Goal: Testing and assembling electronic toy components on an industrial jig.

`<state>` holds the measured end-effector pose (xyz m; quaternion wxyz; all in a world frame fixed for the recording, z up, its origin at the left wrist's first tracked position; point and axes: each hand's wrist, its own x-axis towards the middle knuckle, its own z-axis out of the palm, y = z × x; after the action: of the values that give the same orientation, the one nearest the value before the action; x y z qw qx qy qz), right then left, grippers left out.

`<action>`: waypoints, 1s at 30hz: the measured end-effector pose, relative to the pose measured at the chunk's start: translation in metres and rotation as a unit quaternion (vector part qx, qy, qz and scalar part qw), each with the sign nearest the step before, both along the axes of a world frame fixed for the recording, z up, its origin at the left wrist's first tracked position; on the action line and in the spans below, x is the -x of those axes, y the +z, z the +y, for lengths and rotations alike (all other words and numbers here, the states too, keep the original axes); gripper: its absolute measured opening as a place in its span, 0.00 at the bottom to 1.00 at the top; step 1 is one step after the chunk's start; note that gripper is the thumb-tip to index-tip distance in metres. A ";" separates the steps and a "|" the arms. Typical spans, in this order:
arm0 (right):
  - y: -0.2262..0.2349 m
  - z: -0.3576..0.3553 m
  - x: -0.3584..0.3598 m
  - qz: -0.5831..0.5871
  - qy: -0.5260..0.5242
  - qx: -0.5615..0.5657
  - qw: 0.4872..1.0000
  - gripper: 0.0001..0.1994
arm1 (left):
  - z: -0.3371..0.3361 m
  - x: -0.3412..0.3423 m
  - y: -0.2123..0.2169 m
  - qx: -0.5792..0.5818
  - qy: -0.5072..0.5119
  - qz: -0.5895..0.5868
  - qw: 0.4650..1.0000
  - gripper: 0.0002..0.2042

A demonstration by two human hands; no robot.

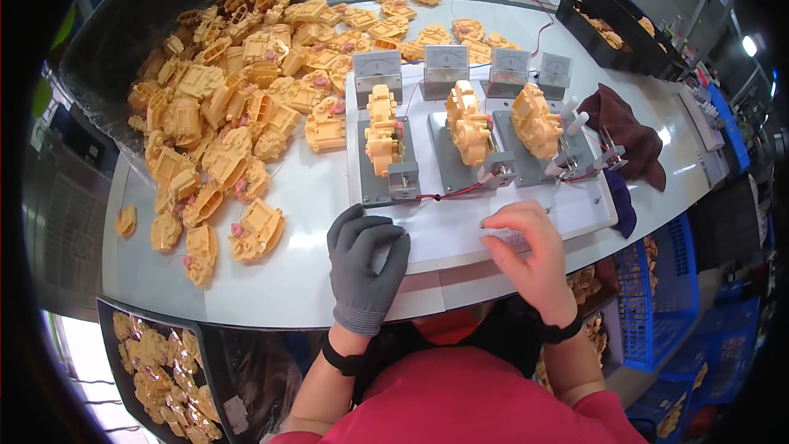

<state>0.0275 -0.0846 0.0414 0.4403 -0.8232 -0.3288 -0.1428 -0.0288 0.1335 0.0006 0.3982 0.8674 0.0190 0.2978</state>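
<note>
1. Head view, lower centre: left hand (366, 267) loosely curled, right hand (534, 258) with fingers parted; both look empty.
2. Three housings (468, 127) sit on stands (454, 181), centre.
3. Apparently between handlings; gripping one calls for reaching up-frame.

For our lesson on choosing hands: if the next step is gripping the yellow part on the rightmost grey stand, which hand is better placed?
Probably the right hand: it is nearer that yellow part; the gloved left hand is farther off, in front of the leftmost stand.
</note>
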 end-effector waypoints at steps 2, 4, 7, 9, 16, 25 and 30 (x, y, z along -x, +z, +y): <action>0.006 0.015 0.012 0.005 0.011 -0.054 0.998 0.14 | 0.002 -0.002 0.003 -0.009 -0.011 0.000 1.000 0.08; 0.011 0.040 0.019 0.092 0.057 -0.156 0.982 0.20 | 0.004 0.000 0.005 -0.021 -0.020 0.000 1.000 0.08; 0.008 0.068 0.009 0.118 0.058 -0.184 0.974 0.23 | 0.006 -0.002 0.009 -0.009 -0.026 0.017 0.999 0.08; 0.003 0.078 0.001 0.115 0.057 -0.185 0.974 0.23 | 0.003 -0.003 0.009 0.006 -0.018 0.025 1.000 0.08; -0.007 0.085 -0.004 0.129 0.091 -0.170 0.973 0.22 | 0.001 -0.003 0.002 0.008 -0.008 0.020 1.000 0.09; -0.009 0.082 -0.004 0.118 0.082 -0.184 0.972 0.21 | -0.001 -0.005 0.005 0.007 -0.005 0.029 1.000 0.08; -0.008 0.083 -0.003 0.119 0.094 -0.195 0.969 0.21 | 0.000 -0.002 0.008 0.006 0.012 0.040 0.999 0.08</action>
<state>0.0306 -0.0015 0.0329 0.6401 -0.6978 -0.3151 -0.0631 -0.0270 0.1333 0.0082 0.3987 0.8758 0.0470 0.2678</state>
